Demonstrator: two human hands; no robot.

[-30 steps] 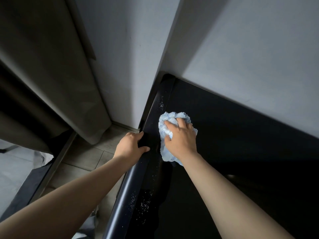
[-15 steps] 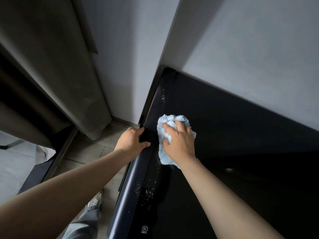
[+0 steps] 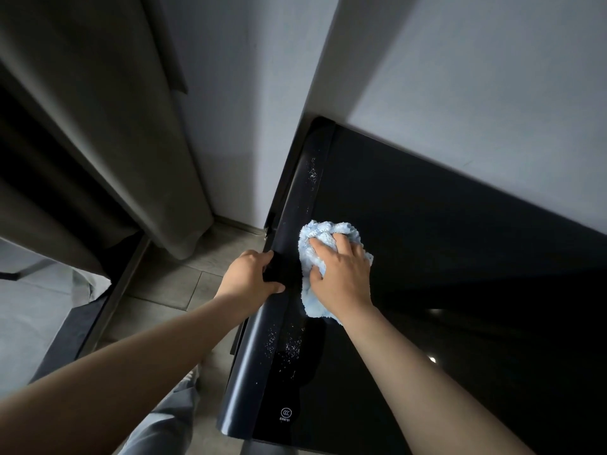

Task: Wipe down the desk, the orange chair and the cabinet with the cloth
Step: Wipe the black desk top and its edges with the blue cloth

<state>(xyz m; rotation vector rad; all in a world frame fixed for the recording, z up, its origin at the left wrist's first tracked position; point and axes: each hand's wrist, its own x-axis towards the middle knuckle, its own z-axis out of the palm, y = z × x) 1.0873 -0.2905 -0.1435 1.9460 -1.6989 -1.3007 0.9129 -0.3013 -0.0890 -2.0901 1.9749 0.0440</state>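
Observation:
A crumpled light-blue cloth [image 3: 323,236] lies on the glossy black top of the cabinet [image 3: 427,241], close to its left edge. My right hand [image 3: 341,274] lies on top of the cloth with its fingers curled into the folds, pressing it onto the surface. My left hand [image 3: 251,277] grips the rounded dark left edge of the cabinet [image 3: 262,339], thumb on top and fingers wrapped round the side. White specks of dust dot that edge above and below the hands.
A grey wall [image 3: 460,77] rises directly behind the cabinet. A grey curtain [image 3: 131,142] hangs to the left, down to the tiled floor [image 3: 170,284]. My trouser leg [image 3: 164,421] shows below the left arm.
My right hand and the cloth have stayed by the left edge, shifting only slightly along it. The view has shifted, so more of the cabinet's near end with its printed mark shows.

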